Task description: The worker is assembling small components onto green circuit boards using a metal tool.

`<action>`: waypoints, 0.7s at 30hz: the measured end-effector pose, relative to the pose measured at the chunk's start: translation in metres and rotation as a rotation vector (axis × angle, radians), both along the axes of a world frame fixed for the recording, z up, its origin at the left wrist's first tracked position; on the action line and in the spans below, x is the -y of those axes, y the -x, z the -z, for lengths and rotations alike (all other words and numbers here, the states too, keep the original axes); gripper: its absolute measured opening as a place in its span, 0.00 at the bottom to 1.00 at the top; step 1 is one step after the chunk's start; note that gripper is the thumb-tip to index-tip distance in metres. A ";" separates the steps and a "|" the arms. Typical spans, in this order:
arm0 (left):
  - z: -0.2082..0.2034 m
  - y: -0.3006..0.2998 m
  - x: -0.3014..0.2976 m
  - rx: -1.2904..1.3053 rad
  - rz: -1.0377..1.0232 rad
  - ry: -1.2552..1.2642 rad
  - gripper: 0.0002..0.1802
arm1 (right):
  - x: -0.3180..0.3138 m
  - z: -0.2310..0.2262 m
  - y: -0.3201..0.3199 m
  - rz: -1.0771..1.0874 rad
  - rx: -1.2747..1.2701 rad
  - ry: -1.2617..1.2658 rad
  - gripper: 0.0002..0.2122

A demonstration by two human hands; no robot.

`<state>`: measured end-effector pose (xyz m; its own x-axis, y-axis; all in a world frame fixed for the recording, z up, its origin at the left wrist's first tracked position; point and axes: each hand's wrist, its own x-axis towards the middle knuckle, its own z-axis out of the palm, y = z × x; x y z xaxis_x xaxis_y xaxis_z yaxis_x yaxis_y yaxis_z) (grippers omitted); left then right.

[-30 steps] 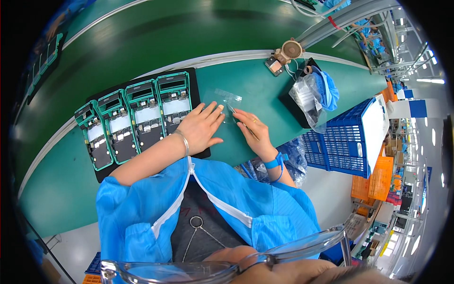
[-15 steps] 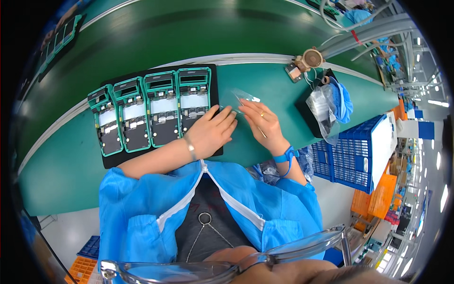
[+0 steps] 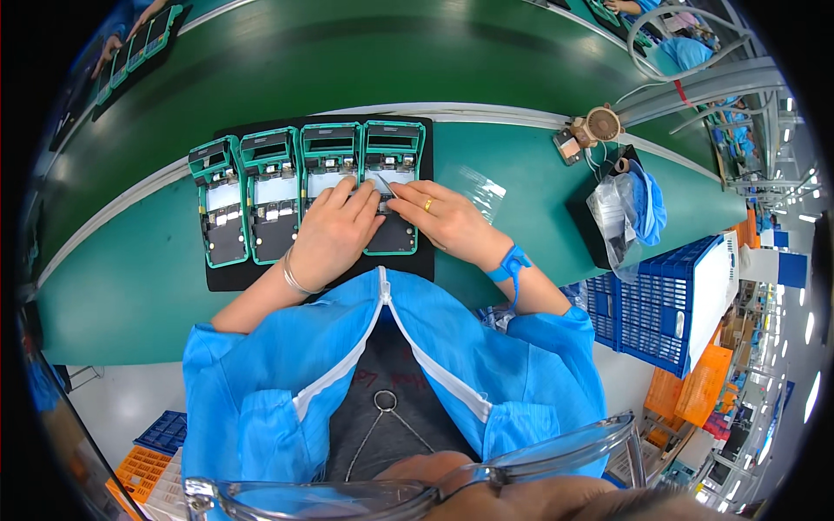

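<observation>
Several teal-framed device housings (image 3: 277, 213) stand side by side on a black mat (image 3: 425, 260), each with dark parts and a white panel. Over the rightmost housing (image 3: 395, 161), my right hand (image 3: 447, 221) is closed on thin metal tweezers (image 3: 384, 182), their tip at its white panel. My left hand (image 3: 334, 233) lies across the lower part of the third housing (image 3: 330, 148), its fingers stretched toward the rightmost one. Whether it pinches anything small is hidden. A clear plastic film sheet (image 3: 482, 193) lies right of the mat, apart from both hands.
A small brown fan (image 3: 601, 124) stands at the far right of the green table (image 3: 512, 156). Nearby is a black box (image 3: 591, 227) with clear bags and blue cloth. Blue crates (image 3: 647, 304) stand off the table's right. Across the far belt (image 3: 365, 61), other people's hands work.
Both hands have moved left from the clear film onto the rightmost housings. The right hand has left the film on the table, and the tweezers now point at the white panel.
</observation>
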<state>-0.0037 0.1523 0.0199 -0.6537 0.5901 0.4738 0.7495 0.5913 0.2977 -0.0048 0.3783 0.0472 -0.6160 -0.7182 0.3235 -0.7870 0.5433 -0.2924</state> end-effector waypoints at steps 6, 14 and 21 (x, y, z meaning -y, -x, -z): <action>0.002 0.003 0.001 0.009 0.004 0.006 0.20 | 0.002 0.007 0.005 -0.006 -0.024 -0.009 0.17; 0.004 0.006 0.003 0.017 0.003 0.027 0.20 | 0.006 0.012 0.008 0.000 -0.059 -0.003 0.18; 0.001 0.010 0.007 0.023 -0.009 0.085 0.20 | 0.011 0.013 0.007 -0.009 -0.091 -0.047 0.18</action>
